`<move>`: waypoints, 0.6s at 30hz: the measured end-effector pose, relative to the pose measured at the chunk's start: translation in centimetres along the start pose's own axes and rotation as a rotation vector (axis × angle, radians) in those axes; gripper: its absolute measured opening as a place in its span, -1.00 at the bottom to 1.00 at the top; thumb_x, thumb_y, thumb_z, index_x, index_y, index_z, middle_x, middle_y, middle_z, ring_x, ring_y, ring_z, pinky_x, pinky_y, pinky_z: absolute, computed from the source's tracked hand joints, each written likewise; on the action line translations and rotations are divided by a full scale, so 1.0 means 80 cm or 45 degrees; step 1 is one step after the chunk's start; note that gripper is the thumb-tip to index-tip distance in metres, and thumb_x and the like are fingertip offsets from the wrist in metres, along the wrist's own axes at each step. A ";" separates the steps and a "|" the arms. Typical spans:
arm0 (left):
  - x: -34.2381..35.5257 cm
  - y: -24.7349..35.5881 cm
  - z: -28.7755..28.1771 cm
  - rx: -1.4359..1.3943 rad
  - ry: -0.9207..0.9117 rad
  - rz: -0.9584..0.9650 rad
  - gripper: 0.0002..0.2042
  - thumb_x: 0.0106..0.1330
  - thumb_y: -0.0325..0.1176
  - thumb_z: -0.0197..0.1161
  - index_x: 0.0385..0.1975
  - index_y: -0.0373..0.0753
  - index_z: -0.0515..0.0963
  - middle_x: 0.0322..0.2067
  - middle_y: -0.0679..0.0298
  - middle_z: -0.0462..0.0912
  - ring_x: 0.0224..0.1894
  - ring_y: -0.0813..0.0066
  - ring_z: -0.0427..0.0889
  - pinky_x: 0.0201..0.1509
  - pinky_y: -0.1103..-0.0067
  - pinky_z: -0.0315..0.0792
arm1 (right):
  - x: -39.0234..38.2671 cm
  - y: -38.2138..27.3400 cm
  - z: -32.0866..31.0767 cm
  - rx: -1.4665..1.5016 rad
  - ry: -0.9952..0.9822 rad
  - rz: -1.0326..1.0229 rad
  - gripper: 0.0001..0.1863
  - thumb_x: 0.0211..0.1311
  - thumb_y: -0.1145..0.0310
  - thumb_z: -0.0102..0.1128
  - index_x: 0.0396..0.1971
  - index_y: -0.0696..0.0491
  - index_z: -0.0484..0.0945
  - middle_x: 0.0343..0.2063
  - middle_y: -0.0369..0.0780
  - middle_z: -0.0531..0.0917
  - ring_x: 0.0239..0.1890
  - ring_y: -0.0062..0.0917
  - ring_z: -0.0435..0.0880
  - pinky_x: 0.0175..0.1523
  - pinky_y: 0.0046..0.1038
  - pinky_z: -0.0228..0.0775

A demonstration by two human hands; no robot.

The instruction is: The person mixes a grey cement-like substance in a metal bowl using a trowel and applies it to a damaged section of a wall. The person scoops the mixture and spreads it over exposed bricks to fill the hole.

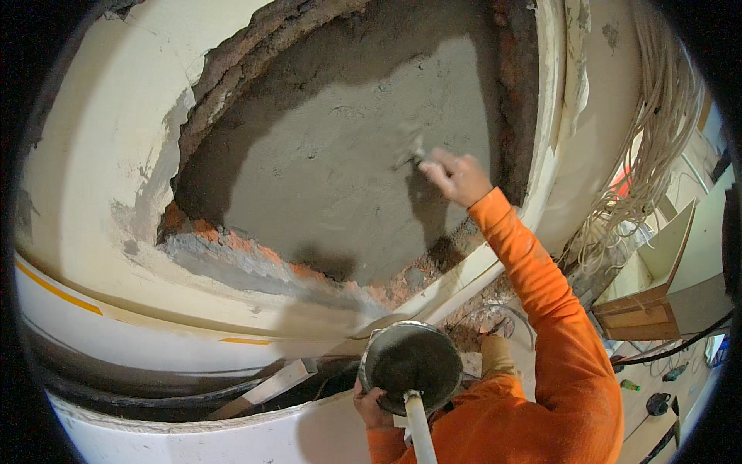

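My right hand point(457, 178) is closed around the handle of a small trowel point(410, 150). The trowel's blade is smeared by motion against wet grey mortar point(332, 170), which covers a broken-out recess in the wall. Low in the head view, my left hand point(374, 405) grips the side of a round, dark bucket-like scoop point(413, 359). Grey mortar lies inside this scoop, and its long pale handle point(418, 428) points toward me. Part of my left hand is hidden behind the scoop's wall.
Ragged plaster and exposed brick point(239, 246) edge the recess. A bundle of pale cables point(657, 116) hangs at the right, above an open wooden box point(645, 298). Below the wall, a pale board point(267, 389) lies across a dark gap beside a white curved edge point(232, 441).
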State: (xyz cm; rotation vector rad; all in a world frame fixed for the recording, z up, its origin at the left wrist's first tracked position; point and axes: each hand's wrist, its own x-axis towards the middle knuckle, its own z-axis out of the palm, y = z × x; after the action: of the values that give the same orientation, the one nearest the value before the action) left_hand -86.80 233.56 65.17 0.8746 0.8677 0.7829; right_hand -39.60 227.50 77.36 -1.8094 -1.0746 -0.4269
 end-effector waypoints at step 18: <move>0.044 -0.016 0.079 0.118 -0.075 -0.062 -0.39 -0.17 -0.69 0.09 0.06 -0.36 0.52 -0.18 0.19 0.66 -0.24 0.31 0.64 -0.18 0.51 0.55 | 0.014 0.023 -0.012 0.824 0.143 0.545 -0.65 0.44 0.16 0.02 -0.28 0.18 0.54 -0.46 -0.06 0.60 -0.47 -0.23 0.62 -0.35 -0.26 0.44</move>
State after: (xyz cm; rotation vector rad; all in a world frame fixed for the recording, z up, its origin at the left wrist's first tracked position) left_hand -79.47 234.02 65.31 0.9506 0.8757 0.6759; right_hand -37.32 226.95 77.59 -1.3547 -0.6179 0.0797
